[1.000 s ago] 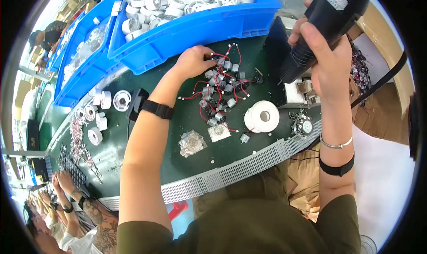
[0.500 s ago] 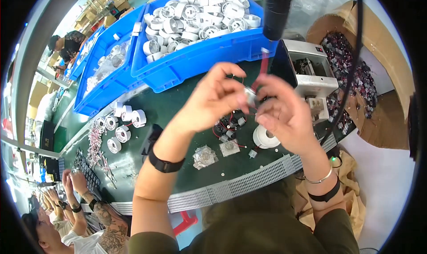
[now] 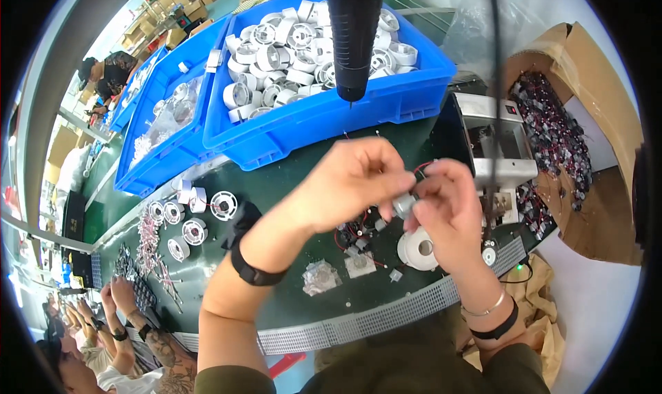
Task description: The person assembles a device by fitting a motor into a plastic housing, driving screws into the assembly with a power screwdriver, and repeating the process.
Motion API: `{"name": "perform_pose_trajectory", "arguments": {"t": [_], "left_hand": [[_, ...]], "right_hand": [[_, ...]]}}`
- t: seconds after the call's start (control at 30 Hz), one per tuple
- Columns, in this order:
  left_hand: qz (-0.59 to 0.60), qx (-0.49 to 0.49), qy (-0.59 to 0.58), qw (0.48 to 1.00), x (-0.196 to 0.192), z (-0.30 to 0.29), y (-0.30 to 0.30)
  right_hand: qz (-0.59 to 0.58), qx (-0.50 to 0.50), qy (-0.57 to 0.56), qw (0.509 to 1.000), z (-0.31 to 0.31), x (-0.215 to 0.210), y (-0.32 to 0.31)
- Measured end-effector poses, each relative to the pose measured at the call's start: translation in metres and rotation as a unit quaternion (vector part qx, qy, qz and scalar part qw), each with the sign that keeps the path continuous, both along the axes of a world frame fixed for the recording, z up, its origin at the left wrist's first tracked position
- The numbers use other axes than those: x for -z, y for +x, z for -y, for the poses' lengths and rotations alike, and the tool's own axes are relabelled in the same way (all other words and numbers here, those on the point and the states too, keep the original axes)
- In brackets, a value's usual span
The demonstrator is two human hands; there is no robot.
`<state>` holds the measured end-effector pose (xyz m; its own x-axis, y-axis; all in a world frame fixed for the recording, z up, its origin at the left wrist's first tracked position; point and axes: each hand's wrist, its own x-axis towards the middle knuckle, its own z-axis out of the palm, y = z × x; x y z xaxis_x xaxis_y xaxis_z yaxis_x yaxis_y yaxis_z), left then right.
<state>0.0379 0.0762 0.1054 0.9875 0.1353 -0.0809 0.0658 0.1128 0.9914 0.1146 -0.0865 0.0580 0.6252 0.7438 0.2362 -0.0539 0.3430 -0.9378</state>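
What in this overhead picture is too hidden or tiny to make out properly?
- Small grey part, head view: mostly covered by the left hand and right hand, so its shape is unclear.
- Hanging black tool: its top is cut off by the upper edge.
- Pile of small wired parts: partly behind the hands, too small to count.
- Contents of the cardboard box: too small to identify.

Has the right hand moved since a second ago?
Yes. The right hand let go of the hanging black power tool and came down left to meet the left hand over the green table.
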Motion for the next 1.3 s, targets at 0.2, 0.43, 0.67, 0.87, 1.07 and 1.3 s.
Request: {"name": "perform_pose_trajectory", "arguments": {"t": [0.2, 0.43, 0.67, 0.87, 1.07, 1.3], "left_hand": [[0.009, -0.072, 0.016, 0.997, -0.001, 0.003, -0.010], [0.028, -0.445, 0.583, 0.680, -0.029, -0.189, 0.040], [-0.210, -0.231, 0.791, 0.526, 0.016, -0.279, 0.100], [-0.220, -0.238, 0.787, 0.524, 0.045, -0.299, 0.082], [-0.217, -0.225, 0.735, 0.601, 0.028, -0.265, 0.077], [-0.129, -0.279, 0.712, 0.631, 0.036, -0.265, 0.086]], "right_hand": [[-0.186, -0.074, -0.017, 0.980, 0.011, -0.007, -0.010], [-0.351, -0.242, 0.098, 0.899, 0.008, -0.004, -0.010], [-0.126, -0.121, -0.036, 0.984, 0.021, -0.005, 0.002], [-0.087, -0.086, -0.055, 0.991, 0.021, 0.002, -0.011], [0.189, -0.148, -0.180, 0.954, -0.008, 0.000, -0.059], [0.545, -0.060, -0.263, 0.794, -0.091, 0.064, -0.101]]}}
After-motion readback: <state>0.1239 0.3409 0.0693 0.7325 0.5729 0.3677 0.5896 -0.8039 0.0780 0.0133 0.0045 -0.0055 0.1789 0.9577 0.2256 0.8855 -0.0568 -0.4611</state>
